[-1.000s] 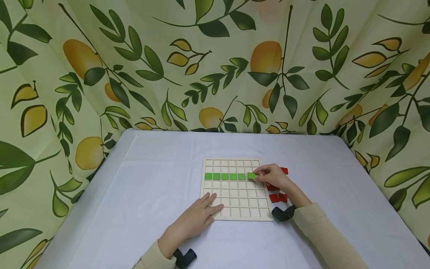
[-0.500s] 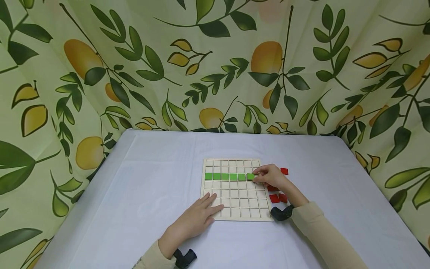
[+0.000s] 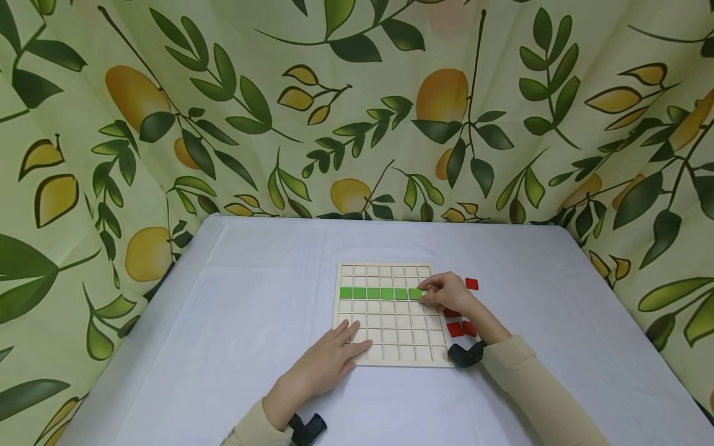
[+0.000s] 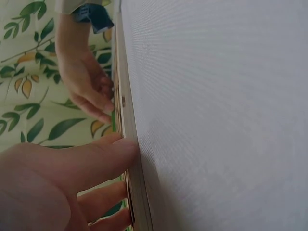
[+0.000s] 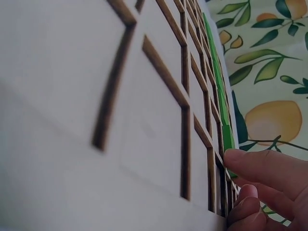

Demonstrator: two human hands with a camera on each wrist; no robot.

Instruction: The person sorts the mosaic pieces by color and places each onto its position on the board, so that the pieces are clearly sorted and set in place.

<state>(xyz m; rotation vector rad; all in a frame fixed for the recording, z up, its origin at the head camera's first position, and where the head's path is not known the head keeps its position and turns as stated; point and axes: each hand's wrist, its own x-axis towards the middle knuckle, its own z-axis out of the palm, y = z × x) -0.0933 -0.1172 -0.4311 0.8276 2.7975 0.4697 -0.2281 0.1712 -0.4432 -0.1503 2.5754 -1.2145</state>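
Board (image 3: 385,337), head view: pale, gridded, flat on the white table (image 3: 251,279), lower centre of the frame.
Green row (image 3: 374,293), head view: five tiles side by side in the board's upper part.
Held green tile (image 3: 414,294), head view: just right of that row and in line with it.
Right hand (image 3: 449,291), head view: right of centre; grip pinched on the held green tile.
Left hand (image 3: 329,359), head view: lower centre; grip apart, fingers spread on the board's near left corner.
Red tiles (image 3: 455,329), head view: loose beside the board, right of centre; some partly hidden.
Left thumb (image 4: 106,159), left wrist view: lower left, against the board's edge; a sound brace, best kept light but firm.
Tile seating, right wrist view: lower right, fingertip at the held green tile, which seems slightly proud of the row. Advisable: square its edges to the cell, lower evenly, press flat before releasing, leave the neighbouring tile undisturbed.
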